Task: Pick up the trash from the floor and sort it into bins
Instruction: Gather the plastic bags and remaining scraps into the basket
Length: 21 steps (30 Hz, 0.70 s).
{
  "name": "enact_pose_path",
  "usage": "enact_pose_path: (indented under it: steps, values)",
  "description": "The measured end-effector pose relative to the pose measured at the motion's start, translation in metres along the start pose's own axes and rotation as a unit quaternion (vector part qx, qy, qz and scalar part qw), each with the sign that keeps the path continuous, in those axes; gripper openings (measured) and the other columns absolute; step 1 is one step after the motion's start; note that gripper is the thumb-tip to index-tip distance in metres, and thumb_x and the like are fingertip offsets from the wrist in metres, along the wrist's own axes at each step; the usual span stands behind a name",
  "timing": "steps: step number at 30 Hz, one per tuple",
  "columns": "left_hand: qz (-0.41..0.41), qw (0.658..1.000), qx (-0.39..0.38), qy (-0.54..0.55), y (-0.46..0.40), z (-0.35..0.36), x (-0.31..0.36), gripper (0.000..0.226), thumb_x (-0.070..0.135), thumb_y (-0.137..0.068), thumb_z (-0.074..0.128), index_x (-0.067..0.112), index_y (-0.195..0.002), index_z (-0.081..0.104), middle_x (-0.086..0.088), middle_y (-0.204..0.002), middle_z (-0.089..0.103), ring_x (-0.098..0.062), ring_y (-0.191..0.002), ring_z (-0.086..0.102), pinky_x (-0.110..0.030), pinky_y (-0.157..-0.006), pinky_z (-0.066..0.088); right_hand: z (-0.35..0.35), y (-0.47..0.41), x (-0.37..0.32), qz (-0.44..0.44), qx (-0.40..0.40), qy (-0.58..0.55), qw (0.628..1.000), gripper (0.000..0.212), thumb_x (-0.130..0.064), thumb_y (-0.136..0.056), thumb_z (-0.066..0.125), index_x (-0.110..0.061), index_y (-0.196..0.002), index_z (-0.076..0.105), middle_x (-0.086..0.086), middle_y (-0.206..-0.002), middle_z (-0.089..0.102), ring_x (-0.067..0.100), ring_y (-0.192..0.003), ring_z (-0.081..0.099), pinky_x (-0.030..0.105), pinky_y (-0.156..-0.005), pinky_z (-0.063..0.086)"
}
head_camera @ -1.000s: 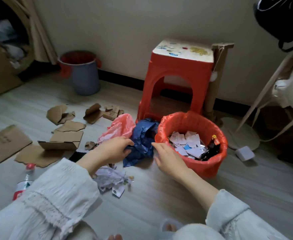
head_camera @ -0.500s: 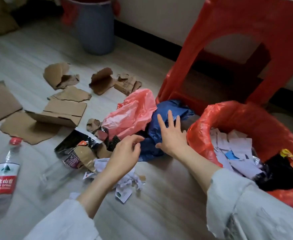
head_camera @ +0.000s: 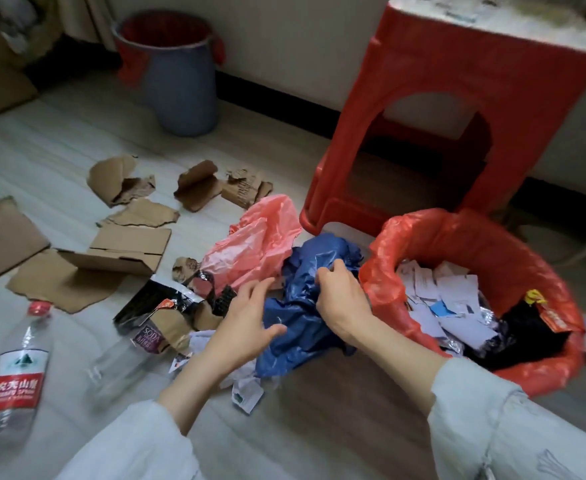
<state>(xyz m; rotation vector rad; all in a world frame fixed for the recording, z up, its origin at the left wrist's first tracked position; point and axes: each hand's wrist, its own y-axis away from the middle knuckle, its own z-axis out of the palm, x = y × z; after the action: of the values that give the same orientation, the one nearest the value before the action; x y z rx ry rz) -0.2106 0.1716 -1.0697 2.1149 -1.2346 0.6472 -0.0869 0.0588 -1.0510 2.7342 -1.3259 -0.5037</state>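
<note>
Nearest the camera, left of the blue plastic bag (head_camera: 302,306), a clear water bottle (head_camera: 16,368) with a red cap and red label lies on the floor, and a second clear bottle (head_camera: 125,358) lies between it and the bag. Torn paper scraps (head_camera: 246,393) rest just in front of the bag. The left hand (head_camera: 246,327) hovers at the bag's left edge with fingers spread and relaxed, gripping nothing. The right hand (head_camera: 340,303) pinches a fold of the bag between curled fingers and thumb, with the bag crumpled on the floor. Directly right of the bag stands a bin with a red liner (head_camera: 544,265), touching it and holding paper scraps, foil and dark wrappers. Left of the bag lie a black wrapper (head_camera: 153,303) and a brown snack pack (head_camera: 166,327). Behind the bag, touching it, lies a pink plastic bag (head_camera: 253,244). Farther left, cardboard pieces (head_camera: 118,251) are scattered. Behind the bag stands a red plastic stool (head_camera: 440,109). Farthest back and to the left, against the wall, stands a grey bin with a red liner (head_camera: 177,81).
</note>
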Motion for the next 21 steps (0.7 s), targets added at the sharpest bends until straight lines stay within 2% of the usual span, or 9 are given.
enact_pose_path:
  steps: [4,7,9,10,12,14,16,18,21]
  values:
    - [0.016,0.997,-0.038,-0.071,0.023,-0.033,0.041,0.113,0.042,-0.07,0.076,0.031,-0.147,-0.005,-0.004,-0.156,-0.011,-0.025,-0.144,-0.001,-0.04,-0.116,0.018,-0.057,0.04,-0.01,-0.04,0.019,-0.122,0.992,0.026,0.0,-0.081,0.048,-0.007,-0.101,0.062,0.012,-0.114,0.055,0.03,-0.106,0.054,0.036,-0.089,0.044]
    - [0.098,0.977,-0.018,-0.187,0.037,-0.06,0.077,0.126,0.048,-0.063,0.079,0.034,-0.145,-0.015,0.003,-0.155,-0.02,-0.02,-0.144,-0.012,-0.041,-0.116,0.014,-0.106,0.074,-0.016,-0.065,0.063,-0.168,0.982,0.022,0.002,-0.08,0.051,-0.011,-0.09,0.066,0.006,-0.101,0.066,0.019,-0.093,0.056,0.024,-0.083,0.038]
    - [0.149,0.966,0.008,-0.211,0.05,-0.078,0.107,0.121,0.046,-0.063,0.079,0.033,-0.147,-0.007,0.009,-0.157,-0.009,-0.018,-0.144,-0.01,-0.047,-0.115,0.012,-0.141,0.101,-0.017,-0.071,0.091,-0.255,0.96,0.025,0.003,-0.08,0.054,-0.021,-0.076,0.061,-0.003,-0.082,0.064,0.005,-0.076,0.053,0.017,-0.073,0.037]
    - [0.176,0.964,0.026,-0.196,0.055,-0.085,0.121,0.109,0.043,-0.065,0.078,0.031,-0.147,0.007,0.009,-0.156,0.006,-0.017,-0.145,-0.004,-0.049,-0.114,0.012,-0.155,0.114,-0.017,-0.074,0.097,-0.31,0.943,0.03,0.004,-0.08,0.055,-0.024,-0.071,0.057,-0.007,-0.075,0.061,-0.002,-0.069,0.052,0.015,-0.071,0.038]
    - [0.237,0.954,0.08,-0.163,0.065,-0.095,0.143,0.064,0.036,-0.073,0.073,0.027,-0.127,0.039,0.007,-0.137,0.043,-0.018,-0.139,0.025,-0.049,-0.111,0.014,-0.171,0.137,-0.013,-0.08,0.11,-0.381,0.914,0.034,0.006,-0.079,0.057,-0.026,-0.068,0.055,-0.009,-0.072,0.059,-0.005,-0.065,0.054,0.014,-0.073,0.044]
    - [0.287,0.936,0.135,-0.154,0.076,-0.098,0.163,0.026,0.028,-0.078,0.066,0.024,-0.097,0.048,0.005,-0.102,0.059,-0.023,-0.106,0.054,-0.045,-0.105,0.027,-0.178,0.161,-0.005,-0.087,0.163,-0.346,0.92,0.026,0.0,-0.078,0.062,-0.026,-0.077,0.059,-0.009,-0.082,0.061,0.007,-0.083,0.059,0.025,-0.084,0.048]
    - [0.297,0.933,0.161,-0.126,0.089,-0.097,0.179,0.017,0.015,-0.077,0.062,0.018,-0.089,0.049,0.003,-0.085,0.06,-0.024,-0.083,0.057,-0.032,-0.08,0.039,-0.182,0.179,0.007,-0.1,0.196,-0.245,0.944,0.032,-0.012,-0.077,0.069,-0.025,-0.106,0.06,-0.008,-0.111,0.057,0.011,-0.108,0.05,0.024,-0.098,0.039]
    - [0.283,0.94,0.18,-0.066,0.097,-0.094,0.19,0.023,0.004,-0.076,0.058,0.015,-0.094,0.051,0.007,-0.083,0.057,-0.016,-0.077,0.053,-0.026,-0.066,0.036,-0.186,0.189,0.017,-0.123,0.19,-0.19,0.955,0.058,-0.024,-0.077,0.073,-0.027,-0.13,0.049,-0.006,-0.139,0.04,0.01,-0.13,0.033,0.019,-0.108,0.023]
    - [0.236,0.948,0.208,0.045,0.109,-0.083,0.201,0.027,-0.005,-0.075,0.052,0.019,-0.087,0.048,0.003,-0.079,0.056,-0.018,-0.075,0.052,-0.028,-0.065,0.04,-0.189,0.193,0.018,-0.137,0.149,-0.192,0.96,0.074,-0.03,-0.08,0.07,-0.036,-0.142,0.032,-0.006,-0.151,0.028,0.011,-0.138,0.027,0.021,-0.112,0.021]
